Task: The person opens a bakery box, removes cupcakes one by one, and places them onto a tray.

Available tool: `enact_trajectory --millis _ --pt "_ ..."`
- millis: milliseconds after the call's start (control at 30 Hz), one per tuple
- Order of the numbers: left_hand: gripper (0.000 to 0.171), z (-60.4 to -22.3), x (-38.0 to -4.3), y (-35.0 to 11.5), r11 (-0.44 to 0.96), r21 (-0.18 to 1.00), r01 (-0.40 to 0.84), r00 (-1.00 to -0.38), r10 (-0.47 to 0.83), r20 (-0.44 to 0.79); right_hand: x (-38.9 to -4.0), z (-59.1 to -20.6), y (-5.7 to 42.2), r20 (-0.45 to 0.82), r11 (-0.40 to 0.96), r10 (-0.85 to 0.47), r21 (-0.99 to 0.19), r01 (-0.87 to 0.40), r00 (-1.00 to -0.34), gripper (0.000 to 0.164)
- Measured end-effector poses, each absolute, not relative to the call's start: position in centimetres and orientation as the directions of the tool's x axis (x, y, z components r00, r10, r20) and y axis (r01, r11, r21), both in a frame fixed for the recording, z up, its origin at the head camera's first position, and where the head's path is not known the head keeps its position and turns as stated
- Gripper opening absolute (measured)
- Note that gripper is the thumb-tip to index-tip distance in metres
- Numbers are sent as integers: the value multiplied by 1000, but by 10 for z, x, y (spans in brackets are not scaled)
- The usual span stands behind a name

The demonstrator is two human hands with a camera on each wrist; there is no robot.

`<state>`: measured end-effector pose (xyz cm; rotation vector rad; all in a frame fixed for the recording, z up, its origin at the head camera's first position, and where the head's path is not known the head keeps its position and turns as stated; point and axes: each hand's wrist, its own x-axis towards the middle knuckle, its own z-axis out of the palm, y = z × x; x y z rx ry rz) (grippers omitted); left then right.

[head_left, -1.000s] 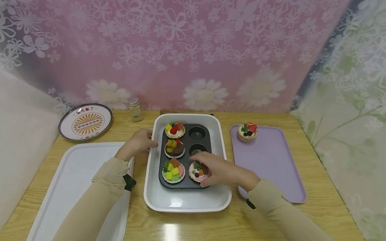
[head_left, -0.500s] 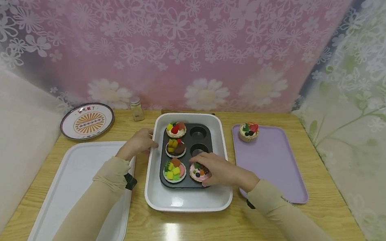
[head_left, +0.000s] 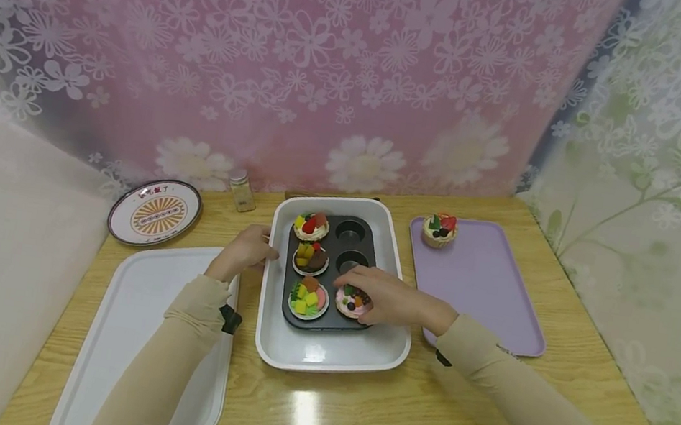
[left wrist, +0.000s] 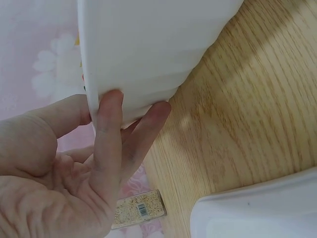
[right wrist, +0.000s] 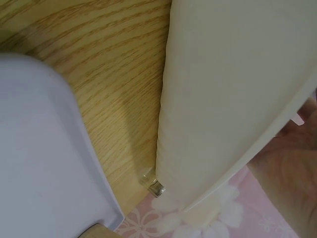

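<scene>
A white deep tray (head_left: 328,365) holds a dark muffin tin (head_left: 334,241) with fruit-topped cupcakes. My left hand (head_left: 246,251) pinches the tray's left rim; in the left wrist view its thumb meets the rim while fingers (left wrist: 110,119) press the outer wall. At the tin's front right cup, my right hand (head_left: 390,299) pinches a pink-cream cupcake (head_left: 351,302) with berries. Three others fill the left column: yellow-green (head_left: 308,300), chocolate (head_left: 311,259) and strawberry (head_left: 311,226). Two right cups are bare. In the right wrist view the tray wall (right wrist: 228,89) hides the right fingertips.
On the right, a lilac tray (head_left: 481,283) bears one fruit cupcake (head_left: 439,231) at its back left. A white flat tray (head_left: 151,302) lies at left under the forearm. Behind it are a patterned plate (head_left: 155,214) and a small jar (head_left: 242,191).
The camera view shifts very slightly. Both hands stay in place, with the left at the tray rim and the right at the pink cupcake, which still sits in its cup.
</scene>
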<state>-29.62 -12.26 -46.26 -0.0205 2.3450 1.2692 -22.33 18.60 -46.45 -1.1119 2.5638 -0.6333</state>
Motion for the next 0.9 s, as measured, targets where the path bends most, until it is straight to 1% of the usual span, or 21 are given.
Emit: enact_trajectory --millis 233,400,667,900 --pt "60 -464 -297 -124 572 791 -217 -894 210 -397 -223 -461 186 -98 620 -730 -511 -595 -677 71" --pt "61 -465 -297 -124 572 791 -216 -897 204 -393 -223 -461 186 -113 639 -710 -518 -568 -695 71" --pt "60 -465 -296 -124 573 794 -205 -905 198 -376 -223 -460 188 -84 628 -722 -495 -600 -687 68" --pt "59 -465 -295 -124 580 791 -196 -907 200 -371 -222 -455 186 -72 614 -712 -546 -570 -698 73"
